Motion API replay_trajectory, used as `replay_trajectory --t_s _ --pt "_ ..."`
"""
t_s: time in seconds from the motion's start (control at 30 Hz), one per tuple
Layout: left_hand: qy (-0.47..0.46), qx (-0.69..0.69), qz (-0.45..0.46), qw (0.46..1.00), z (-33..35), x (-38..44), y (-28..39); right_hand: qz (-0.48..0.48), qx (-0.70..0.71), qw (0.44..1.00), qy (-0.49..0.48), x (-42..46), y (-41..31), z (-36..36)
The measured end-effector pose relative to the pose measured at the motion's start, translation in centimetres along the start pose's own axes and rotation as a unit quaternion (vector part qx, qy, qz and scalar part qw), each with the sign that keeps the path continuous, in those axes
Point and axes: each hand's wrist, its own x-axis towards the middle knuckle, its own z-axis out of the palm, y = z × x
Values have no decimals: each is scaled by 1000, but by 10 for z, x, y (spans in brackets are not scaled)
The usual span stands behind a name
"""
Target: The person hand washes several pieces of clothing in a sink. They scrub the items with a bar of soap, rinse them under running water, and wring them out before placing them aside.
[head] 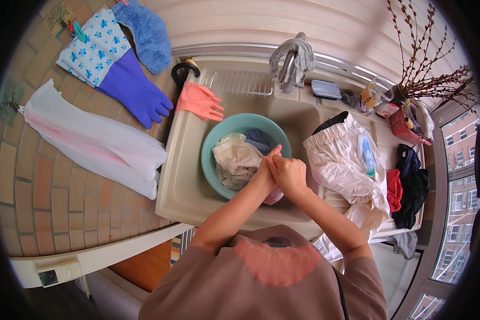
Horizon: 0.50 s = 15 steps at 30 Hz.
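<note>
My left hand [269,170] and my right hand [290,174] meet over the right side of a round teal basin [208,160]. The right hand's fingers are curled against the left, and I cannot tell whether anything is between them. Inside the basin lie a crumpled off-white cloth [238,158] and a blue-grey cloth [258,138]. Part of a pink item [274,197] shows below my hands, between the forearms. The basin stands in a beige sink [184,172].
A coral rubber glove [200,102] drapes over the sink's left edge. White trousers [336,156], a blue-and-clear item [367,154], a red cloth [394,190] and dark clothes [410,184] lie on the drainboard. Behind stands a cloth-wrapped faucet [290,68]. Purple gloves [132,88] hang at left.
</note>
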Motion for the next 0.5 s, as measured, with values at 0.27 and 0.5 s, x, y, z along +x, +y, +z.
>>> replay_trajectory --t_s 0.27,0.5 --pt "7 -13 -5 1000 23 -8 3 -25 1 999 21 -3 0 -8" --pt "-28 26 18 999 14 -1 11 -38 -6 998 41 2 -15 -16"
